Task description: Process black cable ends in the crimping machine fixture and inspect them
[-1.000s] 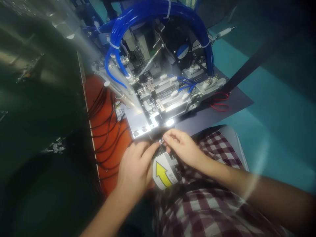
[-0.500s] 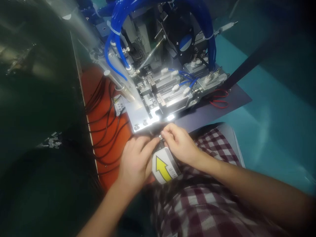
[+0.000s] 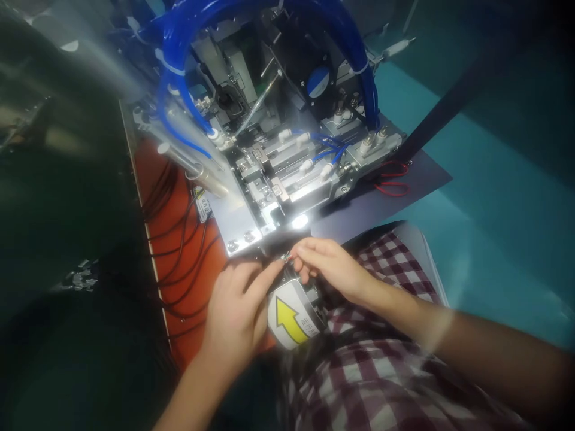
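My right hand (image 3: 330, 269) pinches small piece (image 3: 286, 258); left hand (image 3: 236, 308) just left, grip I cannot tell; advise light, steady pressure.

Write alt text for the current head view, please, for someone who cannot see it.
A person's left hand and right hand meet at a small shiny part, too blurred to identify, just past a white label with a yellow arrow. Beyond them sits a metal machine under an arch of blue tubes; an orange surface lies to the left.

Beyond the yellow-arrow label (image 3: 291, 317), a shiny piece (image 3: 286, 258) (very tiny) is indistinct. Far left of the label, metallic pieces (image 3: 82, 278) blur.
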{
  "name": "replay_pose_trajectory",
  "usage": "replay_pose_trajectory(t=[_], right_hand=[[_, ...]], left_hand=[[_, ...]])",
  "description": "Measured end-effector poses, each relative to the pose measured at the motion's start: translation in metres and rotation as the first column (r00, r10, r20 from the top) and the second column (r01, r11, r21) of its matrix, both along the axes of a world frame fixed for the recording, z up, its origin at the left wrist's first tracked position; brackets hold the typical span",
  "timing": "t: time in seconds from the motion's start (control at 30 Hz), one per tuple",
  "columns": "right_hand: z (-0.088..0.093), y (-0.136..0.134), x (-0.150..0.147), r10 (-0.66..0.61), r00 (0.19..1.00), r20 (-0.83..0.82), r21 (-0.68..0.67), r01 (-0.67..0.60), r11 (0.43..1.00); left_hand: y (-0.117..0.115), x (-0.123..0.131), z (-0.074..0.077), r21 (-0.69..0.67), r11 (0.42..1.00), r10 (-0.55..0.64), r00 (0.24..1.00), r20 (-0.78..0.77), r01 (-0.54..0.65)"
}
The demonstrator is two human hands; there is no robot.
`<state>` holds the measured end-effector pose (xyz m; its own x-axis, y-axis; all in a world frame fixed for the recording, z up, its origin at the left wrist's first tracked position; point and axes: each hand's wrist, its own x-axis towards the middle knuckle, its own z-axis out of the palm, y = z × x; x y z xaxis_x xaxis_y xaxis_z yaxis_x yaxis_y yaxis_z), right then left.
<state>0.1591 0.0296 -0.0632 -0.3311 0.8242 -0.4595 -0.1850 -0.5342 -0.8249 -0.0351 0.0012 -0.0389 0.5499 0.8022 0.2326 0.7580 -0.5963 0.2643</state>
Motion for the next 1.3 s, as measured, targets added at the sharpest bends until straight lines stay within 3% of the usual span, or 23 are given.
replay_pose_trajectory(t=[0.13, 0.33, 0.53, 0.8, 0.93, 1.03, 1.3], right_hand=[[0.004, -0.002, -0.004, 0.008, 1.0, 0.019, 0.03, -0.008, 1.0], [-0.005, -0.007, -0.007, -0.055, 0.996, 0.067, 0.124, 0.047, 0.991], [-0.003, -0.009, -0.007, -0.047, 0.999, -0.02, 0.066, 0.048, 0.997], [-0.001, -0.007, -0.014, -0.096, 0.983, 0.155, 0.168, 0.07, 0.983], [-0.002, -0.005, -0.009, -0.023, 0.999, 0.042, 0.047, 0.021, 0.999], [-0.001, -0.005, -0.006, -0.062, 0.996, -0.062, -0.045, 0.059, 0.997], [0.006, -0.008, -0.011, -0.129, 0.991, -0.038, -0.053, 0.127, 0.991]], left_hand=[[0.002, 0.004, 0.005, 0.003, 1.0, -0.016, 0.999, -0.045, 0.016], [0.003, 0.006, 0.01, -0.01, 1.0, -0.017, 0.997, -0.075, 0.016], [0.002, 0.006, 0.007, -0.008, 1.0, 0.004, 0.998, -0.067, -0.005], [0.002, 0.008, 0.009, -0.011, 1.0, 0.006, 0.996, -0.09, -0.007], [0.0, 0.008, 0.007, 0.0, 1.0, 0.03, 0.997, -0.078, -0.03], [-0.002, 0.005, 0.003, -0.015, 0.998, 0.055, 0.997, -0.06, -0.056], [-0.004, 0.004, 0.002, -0.038, 0.997, 0.067, 0.997, -0.031, -0.069]])
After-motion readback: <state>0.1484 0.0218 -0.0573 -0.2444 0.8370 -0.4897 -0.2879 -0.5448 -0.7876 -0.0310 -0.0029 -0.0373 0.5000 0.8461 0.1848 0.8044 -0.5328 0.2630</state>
